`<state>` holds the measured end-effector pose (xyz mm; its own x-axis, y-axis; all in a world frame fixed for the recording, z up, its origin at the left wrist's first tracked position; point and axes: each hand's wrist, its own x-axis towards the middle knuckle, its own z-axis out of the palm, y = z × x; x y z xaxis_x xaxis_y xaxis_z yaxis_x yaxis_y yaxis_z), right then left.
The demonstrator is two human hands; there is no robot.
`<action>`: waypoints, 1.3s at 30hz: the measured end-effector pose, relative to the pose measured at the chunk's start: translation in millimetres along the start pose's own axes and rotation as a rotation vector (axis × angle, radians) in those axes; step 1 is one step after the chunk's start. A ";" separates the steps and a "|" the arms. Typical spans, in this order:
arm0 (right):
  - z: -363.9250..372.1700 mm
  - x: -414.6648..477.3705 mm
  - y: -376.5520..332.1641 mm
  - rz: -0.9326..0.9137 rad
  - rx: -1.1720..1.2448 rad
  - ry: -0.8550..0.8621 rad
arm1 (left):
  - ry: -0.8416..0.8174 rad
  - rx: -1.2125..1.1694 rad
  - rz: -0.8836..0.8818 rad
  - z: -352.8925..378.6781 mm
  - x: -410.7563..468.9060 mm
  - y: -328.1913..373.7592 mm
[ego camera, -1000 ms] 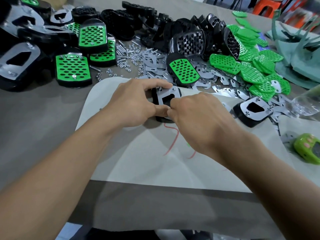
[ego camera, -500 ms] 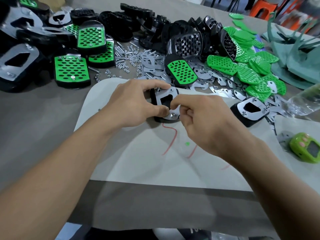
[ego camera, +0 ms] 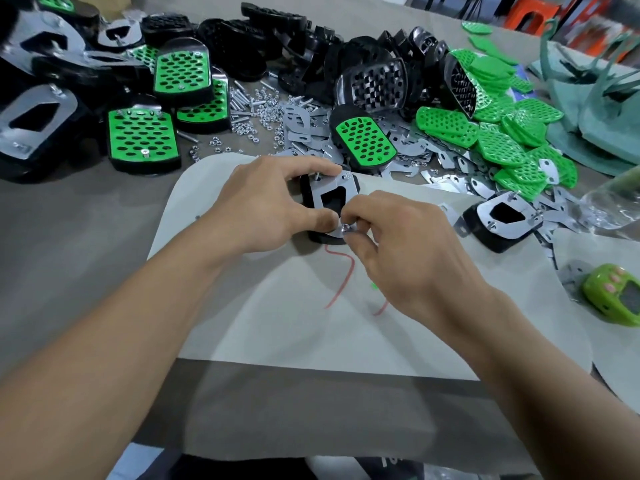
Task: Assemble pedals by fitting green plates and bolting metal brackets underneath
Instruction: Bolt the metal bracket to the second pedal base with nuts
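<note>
While gripping the upturned pedal point(ego camera: 306, 199) (metal bracket point(ego camera: 347, 184) on top) with the left hand point(ego camera: 266, 206), pinches a shiny fastener point(ego camera: 346, 229) at its near end with the right hand point(ego camera: 408, 244). Works on the pale sheet point(ego camera: 277, 327).

Right grip point(ego camera: 412, 247) is drawn back off pedal point(ego camera: 320, 239), toward near side. Metal bracket point(ego camera: 341, 188), half covered a second ago, is now exposed down to cut-out and near tip. Small nut point(ego camera: 345, 227) at near tip, hidden before, is brought into sight and is pinched between thumb and forefinger of right grip. Remaining fingers, earlier spread over bracket, are now curled in behind. More of red line point(ego camera: 348, 271) on paper sheet point(ego camera: 277, 323) is uncovered, and green dot point(ego camera: 374, 285) beside it is revealed.
</note>
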<state>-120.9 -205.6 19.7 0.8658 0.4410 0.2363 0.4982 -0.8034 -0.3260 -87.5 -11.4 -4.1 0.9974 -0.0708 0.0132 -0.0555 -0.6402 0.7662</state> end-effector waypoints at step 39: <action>5.3 77.9 5.7 0.288 0.722 0.176 | 0.024 -0.023 -0.019 3.0 -12.8 10.7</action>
<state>-50.3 -173.8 31.3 0.9752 0.1373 0.1739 0.2147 -0.3923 -0.8944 -101.0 -19.6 2.0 0.9991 -0.0399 0.0137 -0.0356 -0.6236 0.7810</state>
